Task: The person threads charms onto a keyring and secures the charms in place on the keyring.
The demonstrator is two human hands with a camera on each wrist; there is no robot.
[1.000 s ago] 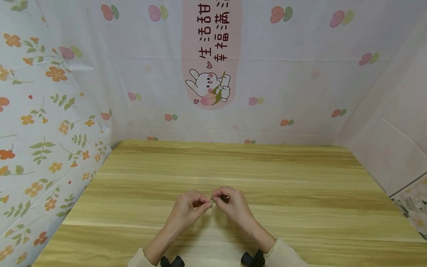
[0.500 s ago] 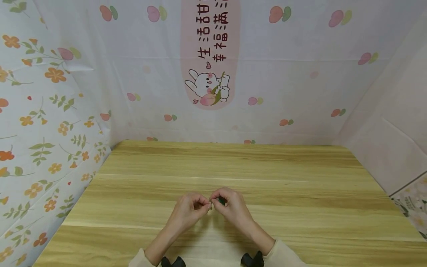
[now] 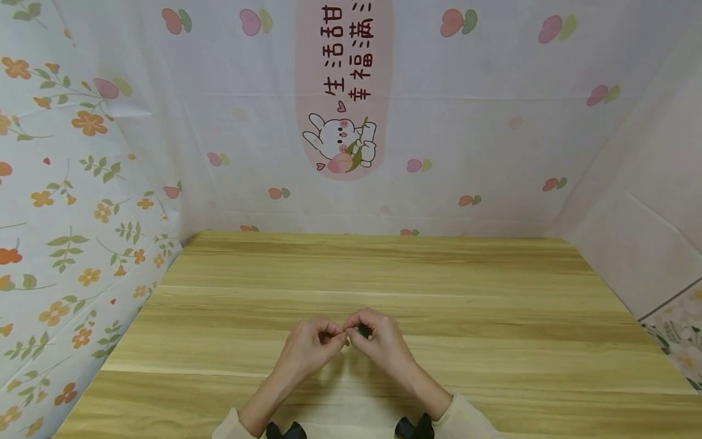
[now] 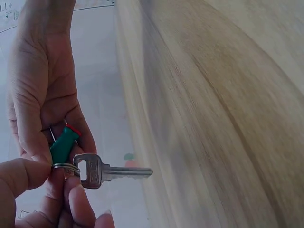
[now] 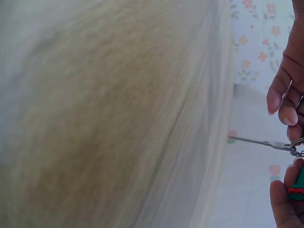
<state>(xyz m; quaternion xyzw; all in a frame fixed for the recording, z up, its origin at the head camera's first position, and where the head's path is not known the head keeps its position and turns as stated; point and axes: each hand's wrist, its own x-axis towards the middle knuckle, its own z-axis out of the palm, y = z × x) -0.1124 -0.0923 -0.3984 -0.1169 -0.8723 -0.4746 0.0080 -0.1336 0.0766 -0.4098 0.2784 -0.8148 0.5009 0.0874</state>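
Above the middle of the table, both hands meet fingertip to fingertip in the head view. My left hand (image 3: 309,346) pinches a small metal key ring (image 4: 66,166) between thumb and fingers. From that ring a silver key (image 4: 96,173) sticks out, its blade pointing away from the fingers. My right hand (image 3: 384,340) pinches at the same ring, with a green keychain charm (image 4: 64,146) with a red end lying within its fingers. A short chain (image 5: 298,153) shows by the ring in the right wrist view. Fingertips hide part of the ring.
A wood-grain table (image 3: 450,280) extends around the hands. White patterned cloth (image 3: 477,134) hangs behind it, with flowered cloth (image 3: 88,244) on the left. Black wrist mounts (image 3: 415,426) sit near the beige cuffs at the front.
Both hands stay nearly in place. The fingertips have drawn slightly closer together and shifted a little left, and more of the green charm shows in the right hand.
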